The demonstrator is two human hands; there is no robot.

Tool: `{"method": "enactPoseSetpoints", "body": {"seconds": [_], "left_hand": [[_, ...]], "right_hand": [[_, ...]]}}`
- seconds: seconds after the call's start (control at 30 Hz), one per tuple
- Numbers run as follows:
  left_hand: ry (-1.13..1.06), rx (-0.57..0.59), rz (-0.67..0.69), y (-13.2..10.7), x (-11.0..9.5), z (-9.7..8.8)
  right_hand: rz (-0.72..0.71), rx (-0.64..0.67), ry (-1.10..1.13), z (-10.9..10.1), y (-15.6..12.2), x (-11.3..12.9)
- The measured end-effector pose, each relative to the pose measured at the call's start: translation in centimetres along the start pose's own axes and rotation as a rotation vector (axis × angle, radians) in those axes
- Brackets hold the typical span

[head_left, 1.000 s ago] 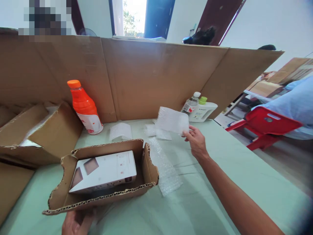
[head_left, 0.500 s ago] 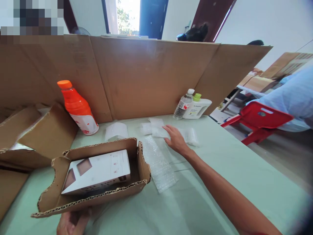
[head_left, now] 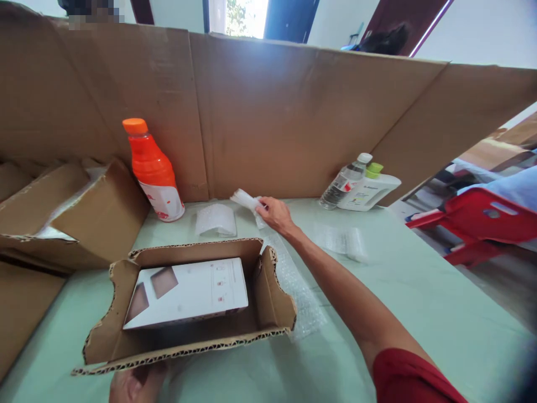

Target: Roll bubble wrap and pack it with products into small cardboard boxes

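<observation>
My right hand [head_left: 274, 214] is closed on a folded piece of bubble wrap [head_left: 244, 200], lifted at its left end. A longer bubble wrap strip [head_left: 296, 285] lies below that hand, partly behind the box. At the lower left, my left hand [head_left: 136, 383] holds the near side of an open cardboard box [head_left: 277, 296] from below; its fingertips are hidden under the box. Inside the cardboard box lies a white printed carton [head_left: 193, 291], with room along its right end. Two more bubble wrap pieces, a left one [head_left: 215, 219] and a right one [head_left: 344, 242], rest on the table.
A tall cardboard panel [head_left: 260, 117] stands along the table's back. Against it are an orange bottle [head_left: 155, 173], a clear water bottle [head_left: 342, 182] and a white jug [head_left: 371, 192]. Larger cardboard boxes [head_left: 104, 218] crowd the left. A red chair [head_left: 486, 218] is beyond the right edge.
My right hand has gone from lying open over the bubble wrap to gripping a piece and raising it leftward. My left hand stays under the cardboard box. The camera view has shifted.
</observation>
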State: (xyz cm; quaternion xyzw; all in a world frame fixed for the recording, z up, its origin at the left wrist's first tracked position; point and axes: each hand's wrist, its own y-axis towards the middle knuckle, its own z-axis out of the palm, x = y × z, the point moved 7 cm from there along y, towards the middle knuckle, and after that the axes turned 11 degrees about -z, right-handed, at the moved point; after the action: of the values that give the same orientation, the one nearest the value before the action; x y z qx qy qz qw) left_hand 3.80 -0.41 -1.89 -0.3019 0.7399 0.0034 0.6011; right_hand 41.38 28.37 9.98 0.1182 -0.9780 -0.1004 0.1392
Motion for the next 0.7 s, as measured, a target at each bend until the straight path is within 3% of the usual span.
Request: {"method": "enactPoseSetpoints", "body": {"seconds": [0.17, 0.3, 0.4, 0.5, 0.6, 0.7], "left_hand": [[0.01, -0.027, 0.005, -0.1, -0.3, 0.1], [-0.034, -0.044, 0.018, -0.2, -0.7, 0.1], [-0.061, -0.039, 0.025, -0.3, -1.0, 0.1], [-0.082, 0.004, 0.04, -0.5, -1.3, 0.3], [-0.052, 0.002, 0.045, -0.7, -1.5, 0.2], [-0.032, 0.002, 0.042, -0.9, -1.8, 0.4]], "right_hand": [[-0.113, 0.057, 0.15, 3.0, 2.9, 5.4], [-0.138, 0.049, 0.191, 2.6, 2.2, 5.7], [-0.092, 0.049, 0.151, 0.7, -1.4, 3.2], [-0.022, 0.131, 0.083, -0.5, -6.8, 0.3], [0.049, 0.193, -0.013, -0.7, -12.0, -1.3], [0.081, 0.218, -0.098, 0.2, -15.2, -1.2]]}}
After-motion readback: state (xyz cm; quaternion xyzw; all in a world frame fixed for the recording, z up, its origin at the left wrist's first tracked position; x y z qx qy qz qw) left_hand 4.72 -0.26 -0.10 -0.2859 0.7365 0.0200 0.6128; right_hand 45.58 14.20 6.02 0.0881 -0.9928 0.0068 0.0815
